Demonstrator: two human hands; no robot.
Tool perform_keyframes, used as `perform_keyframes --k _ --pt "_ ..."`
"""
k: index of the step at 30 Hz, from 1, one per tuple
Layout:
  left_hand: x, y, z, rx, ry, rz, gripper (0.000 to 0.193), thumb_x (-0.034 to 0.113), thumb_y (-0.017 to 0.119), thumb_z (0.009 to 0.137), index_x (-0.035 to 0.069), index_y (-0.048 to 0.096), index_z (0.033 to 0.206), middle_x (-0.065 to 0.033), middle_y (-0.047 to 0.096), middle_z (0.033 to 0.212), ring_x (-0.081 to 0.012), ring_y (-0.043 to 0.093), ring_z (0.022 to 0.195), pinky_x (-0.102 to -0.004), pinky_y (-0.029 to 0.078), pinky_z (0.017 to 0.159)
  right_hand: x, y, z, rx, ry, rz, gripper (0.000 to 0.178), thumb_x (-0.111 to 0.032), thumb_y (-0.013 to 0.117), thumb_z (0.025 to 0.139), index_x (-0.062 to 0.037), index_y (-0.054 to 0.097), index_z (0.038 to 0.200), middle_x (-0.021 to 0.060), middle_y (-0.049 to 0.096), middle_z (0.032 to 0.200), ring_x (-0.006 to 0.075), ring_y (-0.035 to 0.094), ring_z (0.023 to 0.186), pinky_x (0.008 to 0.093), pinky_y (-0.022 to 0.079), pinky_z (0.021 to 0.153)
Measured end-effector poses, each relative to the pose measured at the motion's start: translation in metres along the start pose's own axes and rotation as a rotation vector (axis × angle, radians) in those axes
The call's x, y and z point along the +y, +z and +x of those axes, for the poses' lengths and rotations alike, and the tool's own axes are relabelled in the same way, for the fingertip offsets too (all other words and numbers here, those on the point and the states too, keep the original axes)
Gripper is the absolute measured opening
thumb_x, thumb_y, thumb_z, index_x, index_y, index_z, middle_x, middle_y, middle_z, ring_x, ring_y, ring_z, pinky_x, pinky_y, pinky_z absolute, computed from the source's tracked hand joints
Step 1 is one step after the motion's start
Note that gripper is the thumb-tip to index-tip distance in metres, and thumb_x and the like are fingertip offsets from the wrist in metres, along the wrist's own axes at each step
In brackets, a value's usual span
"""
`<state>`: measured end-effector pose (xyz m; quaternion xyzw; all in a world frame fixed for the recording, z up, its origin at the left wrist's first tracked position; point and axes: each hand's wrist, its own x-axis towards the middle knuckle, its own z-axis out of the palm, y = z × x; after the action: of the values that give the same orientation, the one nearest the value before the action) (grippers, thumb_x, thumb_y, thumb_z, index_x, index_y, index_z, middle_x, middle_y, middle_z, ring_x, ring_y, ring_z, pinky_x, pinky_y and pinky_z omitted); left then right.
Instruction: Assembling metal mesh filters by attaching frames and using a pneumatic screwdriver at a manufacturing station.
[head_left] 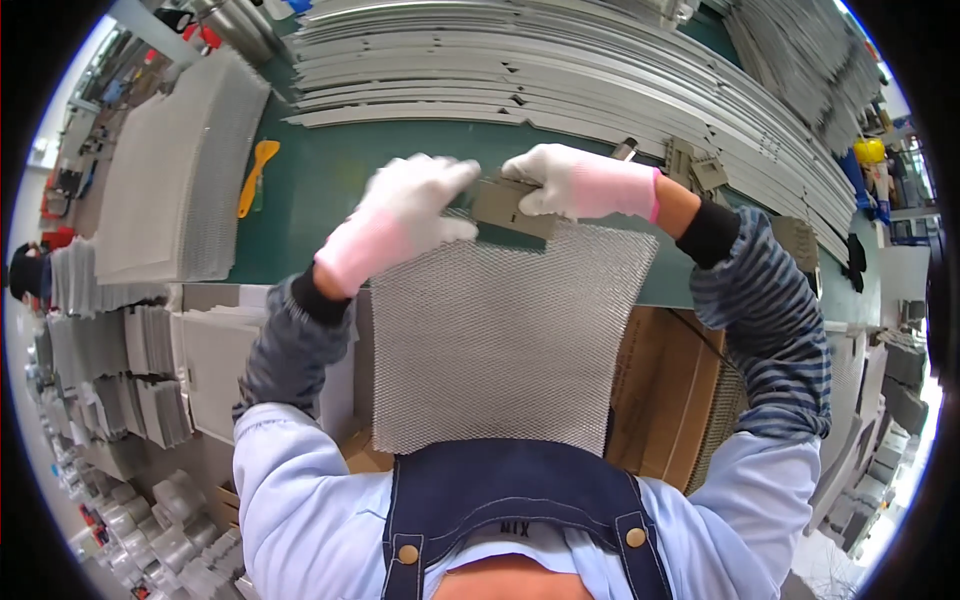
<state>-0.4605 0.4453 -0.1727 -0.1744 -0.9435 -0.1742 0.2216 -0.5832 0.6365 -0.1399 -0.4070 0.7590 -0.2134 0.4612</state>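
Head view: I have my left hand (405, 215) and right hand (575, 182), both gloved white, fingers clamped on a grey bracket (508, 205) at the top edge of the mesh sheet (500, 330), above the green table (320, 190); brown cardboard box (660, 390) right of the mesh.

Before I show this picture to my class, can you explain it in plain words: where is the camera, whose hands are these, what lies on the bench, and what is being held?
The camera sits on a person's head and looks down through a fisheye lens, so straight edges bend. Both gloved hands are that person's own. The left hand and right hand together grip a small grey cardboard piece at the top edge of a metal mesh sheet. On the green bench lie a stack of mesh sheets, a yellow tool and long grey strips in rows.
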Motion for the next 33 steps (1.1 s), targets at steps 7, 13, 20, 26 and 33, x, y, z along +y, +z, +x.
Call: perform_keyframes --k 7,13,20,26,33 --pt "-0.005 0.002 0.018 -0.747 -0.477 -0.538 0.027 0.018 0.071 0.076 -0.004 0.070 0.092 -0.0119 0.066 0.069 -0.0186 0.062 0.061 -0.0308 0.049 0.061 0.008 0.013 -0.007 0.153 -0.082 -0.021 0.033 -0.004 0.057 0.088 0.0027 0.054 0.120 0.0143 0.066 0.100 0.0222 0.063 0.090 0.0323 0.050 0.081" --pt "-0.016 -0.015 0.023 -0.766 -0.508 -0.616 0.028 0.017 0.071 0.078 -0.003 0.071 0.097 -0.0088 0.068 0.074 -0.0148 0.061 0.068 -0.0282 0.048 0.068 0.000 0.005 -0.002 0.117 -0.092 -0.122 0.031 -0.007 0.055 0.090 0.0024 0.054 0.120 0.0150 0.065 0.100 0.0227 0.063 0.088 0.0328 0.051 0.078" --pt "-0.021 -0.006 0.022 -0.762 -0.447 -0.647 0.026 0.012 0.067 0.081 -0.002 0.070 0.103 -0.0103 0.069 0.079 -0.0155 0.062 0.071 -0.0286 0.049 0.071 0.005 0.006 -0.001 0.008 -0.057 -0.114 0.030 -0.005 0.051 0.089 0.0021 0.054 0.118 0.0147 0.065 0.099 0.0232 0.063 0.088 0.0335 0.051 0.078" --pt "-0.008 -0.009 0.023 -0.754 -0.456 -0.619 0.025 0.008 0.065 0.081 -0.001 0.070 0.104 -0.0101 0.071 0.084 -0.0161 0.064 0.076 -0.0284 0.050 0.075 0.020 0.027 0.001 -0.025 -0.165 -0.058 0.034 -0.008 0.052 0.086 0.0005 0.056 0.118 0.0136 0.066 0.095 0.0205 0.065 0.083 0.0329 0.054 0.075" --pt "-0.053 -0.030 0.019 -0.259 0.011 0.252 0.038 0.018 0.051 0.091 0.005 0.051 0.126 -0.0118 0.061 0.119 -0.0261 0.057 0.113 -0.0393 0.047 0.092 -0.015 -0.008 -0.027 0.207 -0.065 -0.210 0.036 -0.023 0.059 0.092 0.0012 0.057 0.118 0.0129 0.065 0.103 0.0195 0.064 0.088 0.0338 0.053 0.078"
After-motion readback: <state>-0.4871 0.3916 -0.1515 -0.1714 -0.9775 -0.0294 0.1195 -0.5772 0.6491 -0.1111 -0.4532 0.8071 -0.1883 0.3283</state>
